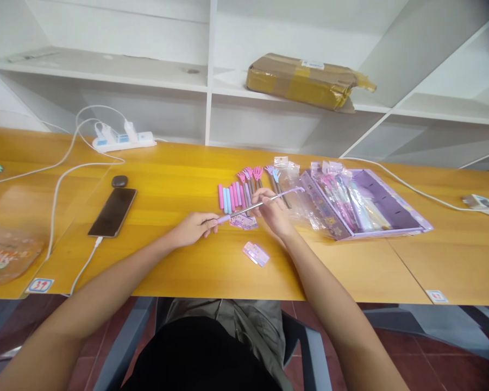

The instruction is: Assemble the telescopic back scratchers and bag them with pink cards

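Note:
A telescopic back scratcher (pixel 245 208) with a metal rod, a lilac handle and a lilac curved head is held slanting between my hands. My left hand (pixel 190 228) is closed round its handle end. Near the head end, my right hand (pixel 275 214) grips the rod. Behind my hands lies a row of pink, blue and lilac handle tubes (pixel 229 199). Beside them are several metal rods with pink, lilac and blue hand-shaped heads (pixel 257 174), partly hidden by my right hand. One small printed card (pixel 256 253) lies in front of my hands; more cards (pixel 243 221) lie under the rod.
To the right, a purple display box (pixel 391 234) holds bagged items, with clear plastic bags (pixel 299 201) beside it. A phone (pixel 113 212) on a cable and a dark round object (pixel 119 181) lie left. Behind are a power strip (pixel 124 142) and shelves with a taped parcel (pixel 305 81).

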`<state>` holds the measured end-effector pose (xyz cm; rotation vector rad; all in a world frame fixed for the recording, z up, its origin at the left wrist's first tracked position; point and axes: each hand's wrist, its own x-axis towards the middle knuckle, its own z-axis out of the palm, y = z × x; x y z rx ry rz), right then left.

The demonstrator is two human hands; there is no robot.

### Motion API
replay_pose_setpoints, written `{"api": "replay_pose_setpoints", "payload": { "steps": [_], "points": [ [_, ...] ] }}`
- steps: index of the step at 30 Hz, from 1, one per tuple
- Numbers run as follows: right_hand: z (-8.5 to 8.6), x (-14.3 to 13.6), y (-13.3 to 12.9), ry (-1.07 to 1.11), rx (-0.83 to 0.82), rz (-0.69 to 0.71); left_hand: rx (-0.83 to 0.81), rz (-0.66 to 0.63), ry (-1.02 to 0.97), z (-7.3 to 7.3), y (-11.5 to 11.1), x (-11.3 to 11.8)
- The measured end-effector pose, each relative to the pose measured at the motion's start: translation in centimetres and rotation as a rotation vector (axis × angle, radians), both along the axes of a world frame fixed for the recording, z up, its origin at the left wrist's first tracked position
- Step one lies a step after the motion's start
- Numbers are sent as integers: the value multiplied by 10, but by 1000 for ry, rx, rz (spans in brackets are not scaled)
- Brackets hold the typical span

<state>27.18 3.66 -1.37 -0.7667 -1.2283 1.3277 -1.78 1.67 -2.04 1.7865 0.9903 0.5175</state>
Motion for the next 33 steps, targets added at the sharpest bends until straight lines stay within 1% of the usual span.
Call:
{"api": "replay_pose_setpoints", "payload": {
  "steps": [4, 8, 12, 16, 18, 20, 24, 27, 29, 33],
  "points": [
    [2, 1, -1, -30, 21, 14, 101, 70, 39, 4, -3, 3],
    [1, -1, -1, -50, 21, 18, 184, 98, 46, 1, -3, 3],
    [-7, -4, 3, -31, -9, 26, 180, 102, 42, -3, 0, 1],
    [-14, 2, 15, -40, -72, 67, 175, 187, 22, -2, 6, 0],
    [-12, 9, 20, -11, -95, 35, 167, 212, 0, -1, 8, 0],
    [-7, 18, 24, 41, -106, -39, 184, 221, 6, 1, 10, -1],
    [8, 41, 26, 111, -96, -234, 310, 211, 121, 5, 10, -5],
    [15, 54, 26, 94, -67, -340, 439, 150, 192, 6, 10, -5],
    [17, 59, 27, 59, -74, -328, 500, 98, 215, 6, 9, -5],
    [16, 60, 26, 10, -116, -177, 626, 26, 273, 5, 10, -7]
  ]
}}
